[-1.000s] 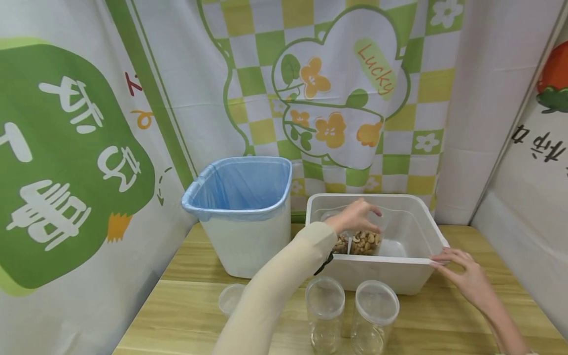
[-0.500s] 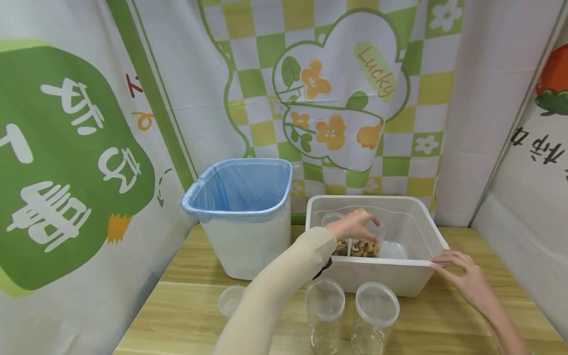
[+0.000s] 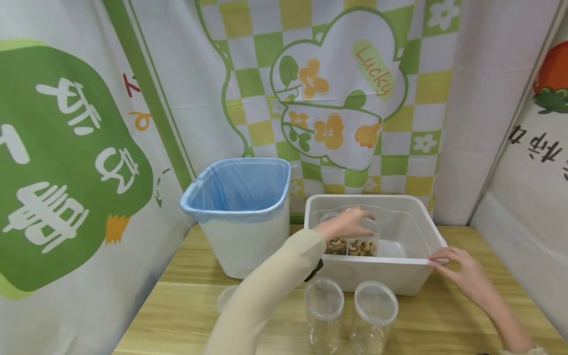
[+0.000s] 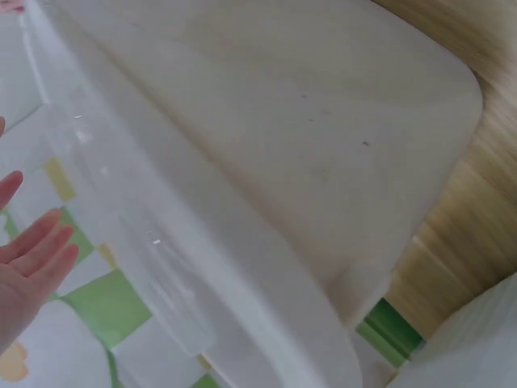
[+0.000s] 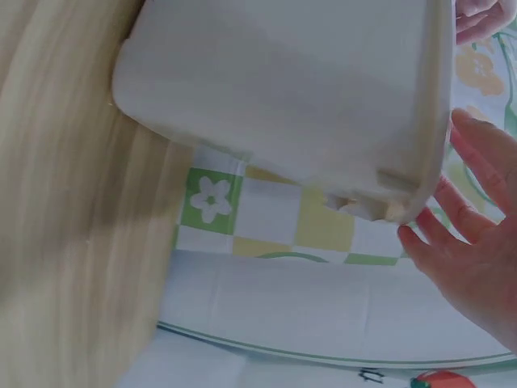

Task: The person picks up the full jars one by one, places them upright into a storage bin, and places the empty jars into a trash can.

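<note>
Inside the white plastic tub (image 3: 266, 276) no nuts are visible; they lie in the white rectangular tub (image 3: 377, 273) to its right. There a clear divided container shows walnuts (image 3: 336, 246) on the left and cashews (image 3: 362, 248) on the right. My left hand (image 3: 348, 223) reaches over this container, fingers apart, with nothing plainly visible between them. The left wrist view shows those fingers (image 4: 36, 252) extended beyond the tub's rim. My right hand (image 3: 461, 271) holds the tub's front right corner, thumb and fingertips on the rim. The left palm hides part of the clear container.
Two clear lidded jars (image 3: 325, 301) stand in front of the tub. A clear round lid-like piece (image 3: 225, 298) lies left of them, partly behind my left sleeve. The blue-lined bin (image 3: 239, 212) stands left. Patterned curtains (image 3: 328, 93) enclose the wooden table (image 3: 168, 305).
My left hand has shifted slightly left over the nuts, and more of the walnuts shows now. The right hand stays at the tub's corner.
</note>
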A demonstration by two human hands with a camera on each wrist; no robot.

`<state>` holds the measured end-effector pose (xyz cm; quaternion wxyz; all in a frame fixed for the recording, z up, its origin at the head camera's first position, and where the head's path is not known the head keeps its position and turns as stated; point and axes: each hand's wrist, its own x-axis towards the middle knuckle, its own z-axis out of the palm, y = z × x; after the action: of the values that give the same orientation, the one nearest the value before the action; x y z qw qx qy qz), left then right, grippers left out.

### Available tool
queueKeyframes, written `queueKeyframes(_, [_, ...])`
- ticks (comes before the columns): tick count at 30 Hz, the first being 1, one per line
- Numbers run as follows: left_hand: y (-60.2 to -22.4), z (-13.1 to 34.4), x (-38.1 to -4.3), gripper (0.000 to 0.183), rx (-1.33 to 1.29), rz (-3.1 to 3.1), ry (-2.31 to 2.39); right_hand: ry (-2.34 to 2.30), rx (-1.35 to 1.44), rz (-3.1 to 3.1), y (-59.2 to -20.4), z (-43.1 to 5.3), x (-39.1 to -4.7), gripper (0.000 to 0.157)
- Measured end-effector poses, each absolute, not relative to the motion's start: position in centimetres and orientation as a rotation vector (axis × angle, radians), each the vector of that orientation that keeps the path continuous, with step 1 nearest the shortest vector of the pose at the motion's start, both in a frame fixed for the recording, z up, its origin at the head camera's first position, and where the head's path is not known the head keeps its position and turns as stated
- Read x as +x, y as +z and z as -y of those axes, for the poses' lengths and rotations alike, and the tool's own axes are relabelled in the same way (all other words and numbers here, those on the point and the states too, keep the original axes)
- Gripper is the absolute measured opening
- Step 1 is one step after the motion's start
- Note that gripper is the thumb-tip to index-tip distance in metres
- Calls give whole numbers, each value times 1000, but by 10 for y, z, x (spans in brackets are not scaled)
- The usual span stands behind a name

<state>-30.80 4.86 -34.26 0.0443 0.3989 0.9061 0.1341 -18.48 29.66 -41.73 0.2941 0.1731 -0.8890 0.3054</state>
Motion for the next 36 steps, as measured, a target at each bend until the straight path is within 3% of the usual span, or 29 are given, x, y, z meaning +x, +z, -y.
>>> queueKeyframes(21, [-286, 10, -266, 29, 1421, -2798, 617, 735, 581, 2475, -374, -268, -172, 17])
queueKeyframes(36, [-278, 79, -229, 27, 1512, -2910, 734, 809, 927, 2260, -368, -244, -163, 39])
